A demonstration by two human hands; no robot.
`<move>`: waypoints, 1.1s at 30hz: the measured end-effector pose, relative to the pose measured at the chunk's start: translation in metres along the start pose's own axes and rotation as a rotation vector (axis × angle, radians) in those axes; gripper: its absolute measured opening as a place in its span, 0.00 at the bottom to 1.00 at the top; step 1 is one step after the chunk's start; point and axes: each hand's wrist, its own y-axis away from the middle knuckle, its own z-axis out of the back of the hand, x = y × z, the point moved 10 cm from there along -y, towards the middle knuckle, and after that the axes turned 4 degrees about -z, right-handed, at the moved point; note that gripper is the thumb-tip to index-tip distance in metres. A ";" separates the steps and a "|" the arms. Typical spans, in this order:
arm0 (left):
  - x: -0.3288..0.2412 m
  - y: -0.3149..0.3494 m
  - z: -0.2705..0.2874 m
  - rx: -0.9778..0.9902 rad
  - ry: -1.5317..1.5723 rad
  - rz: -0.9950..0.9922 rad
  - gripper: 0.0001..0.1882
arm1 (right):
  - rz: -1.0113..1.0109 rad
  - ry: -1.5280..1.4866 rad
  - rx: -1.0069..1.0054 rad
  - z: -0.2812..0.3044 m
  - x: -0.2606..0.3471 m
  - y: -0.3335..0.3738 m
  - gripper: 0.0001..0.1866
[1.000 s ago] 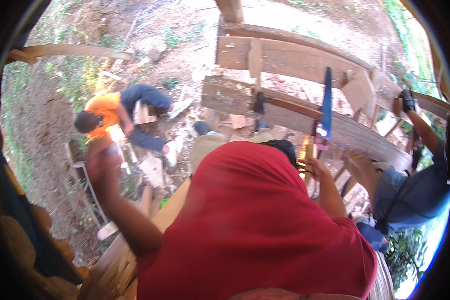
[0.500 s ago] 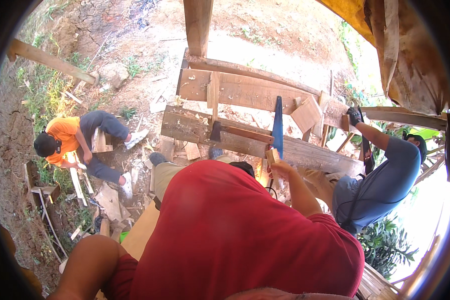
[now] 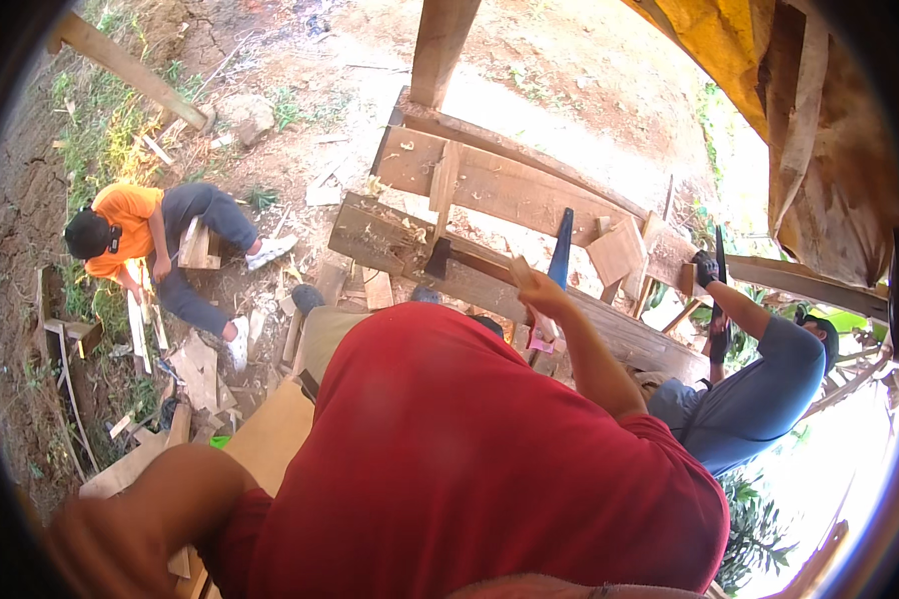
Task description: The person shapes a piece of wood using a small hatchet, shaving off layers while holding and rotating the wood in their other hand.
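Observation:
My right hand, at the end of my bent arm, is closed round a small pale piece of wood that juts up and to the left above the bench. Just beyond it a blue saw blade stands across the planks; its lower part passes behind my hand. A pink part shows below my wrist, and I cannot tell whether it belongs to the saw. My left hand is at the lower left edge, smeared by motion, with its fingers unreadable. My red shirt covers the lower middle.
Long planks form the bench ahead. At right, a person in a blue-grey shirt wears dark gloves and holds a dark blade. Another person in orange sits on the left, among wood scraps. A post rises at the bench's far end.
My right hand has moved up and left with the wood piece, off the saw's near end. My left arm has swung outward to the lower left. The view has shifted slightly.

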 end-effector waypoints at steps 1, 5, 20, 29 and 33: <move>0.017 0.015 0.015 -0.118 -0.047 0.049 0.13 | -0.003 -0.036 -0.036 -0.013 0.036 -0.004 0.21; 0.204 0.134 0.080 -0.514 -0.342 0.922 0.17 | 0.169 -0.143 0.093 -0.073 0.165 -0.011 0.28; 0.342 0.322 0.078 -0.672 -0.097 1.266 0.39 | 0.786 0.555 0.204 -0.184 0.315 0.043 0.24; 0.368 0.404 0.114 -0.464 -0.465 1.322 0.30 | 0.381 0.559 -0.120 -0.127 0.160 -0.030 0.30; 0.385 0.403 0.136 -0.206 -0.739 1.231 0.30 | 0.181 0.774 -0.541 -0.061 0.040 -0.044 0.23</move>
